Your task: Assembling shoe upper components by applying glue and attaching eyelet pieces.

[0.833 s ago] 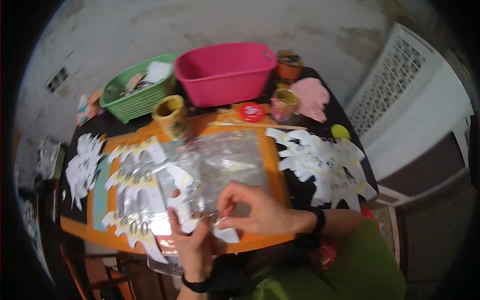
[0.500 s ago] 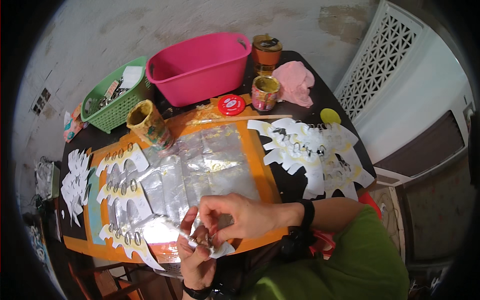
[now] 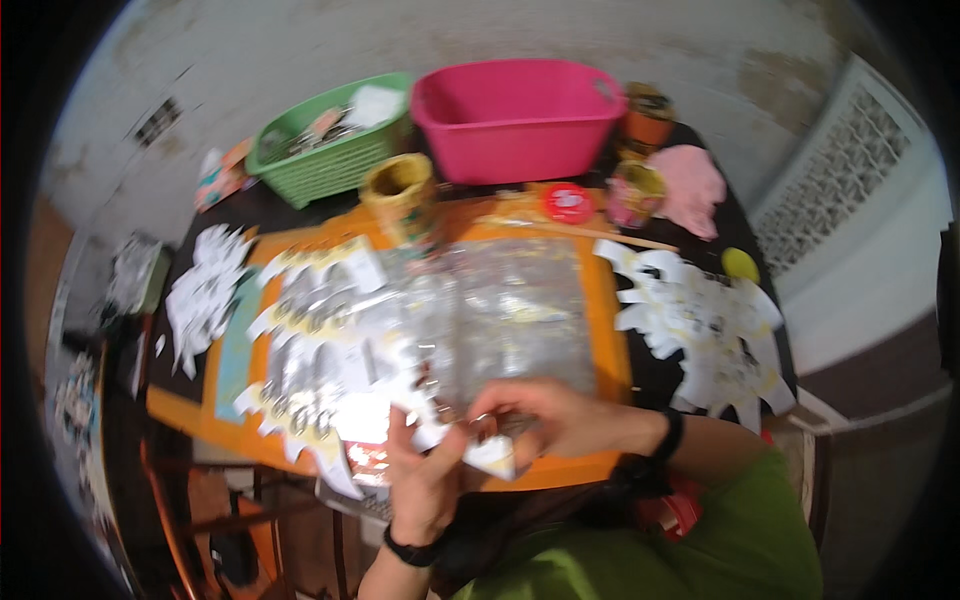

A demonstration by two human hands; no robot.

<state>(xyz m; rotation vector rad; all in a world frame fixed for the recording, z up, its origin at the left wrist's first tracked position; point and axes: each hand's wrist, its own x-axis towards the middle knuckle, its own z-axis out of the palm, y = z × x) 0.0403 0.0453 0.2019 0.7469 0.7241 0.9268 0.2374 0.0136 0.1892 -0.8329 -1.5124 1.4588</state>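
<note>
The left hand [image 3: 428, 476] grips a white, pointy paper piece [image 3: 490, 458] at the near edge of a flat, shiny silver sheet [image 3: 522, 325]. The right hand [image 3: 552, 415] curls beside it; blur hides whether it pinches.

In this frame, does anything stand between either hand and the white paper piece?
Nothing visible does. The left hand holds the white paper piece, and the right hand is right at its right end. Blur hides the fingertips, so I cannot tell whether something small sits between them and the paper.
</note>
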